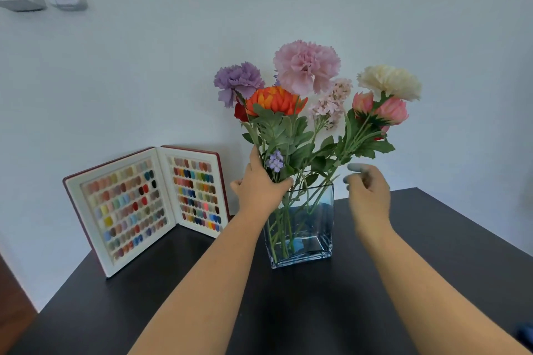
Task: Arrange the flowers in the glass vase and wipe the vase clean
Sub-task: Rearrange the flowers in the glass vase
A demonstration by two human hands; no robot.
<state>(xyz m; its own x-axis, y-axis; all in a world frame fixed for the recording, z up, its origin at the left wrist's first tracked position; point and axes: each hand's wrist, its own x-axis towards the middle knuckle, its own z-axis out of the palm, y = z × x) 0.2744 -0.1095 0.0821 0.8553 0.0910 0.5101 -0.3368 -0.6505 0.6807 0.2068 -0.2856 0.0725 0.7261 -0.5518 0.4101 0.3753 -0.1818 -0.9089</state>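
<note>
So the rectangular glass vase (301,228) stood upright on the dark tabletop (432,253), a bit back from the near edge, with the whole bunch of flowers (305,95) already down inside it. The left hand (261,187) was curled around the left-side stems right at the vase rim, gripping them in a bundle. The right hand (367,192) hovered just beside the right-hand stems with loosely curled fingers and nothing in it, as far as I could tell; it was a little blurred.

Looked to me like the fluffing/spacing stage, wipe not started yet and no cloth in view. If I were doing it: keep the left hand as the anchor low on the stems so the vase doesn't tip, and use the free hand to nudge one stem at a time. Don't yank upward.

Orientation-wise, the stems' long axes ran bottom-to-top, feet against the vase floor, heads fanning outward: purple carnation (238,82) leaning left, pink carnation (306,66) near vertical, cream bloom (389,81) tilting right.

An open nail-colour swatch book (144,204) stood propped against the wall to the left, well apart.
</note>
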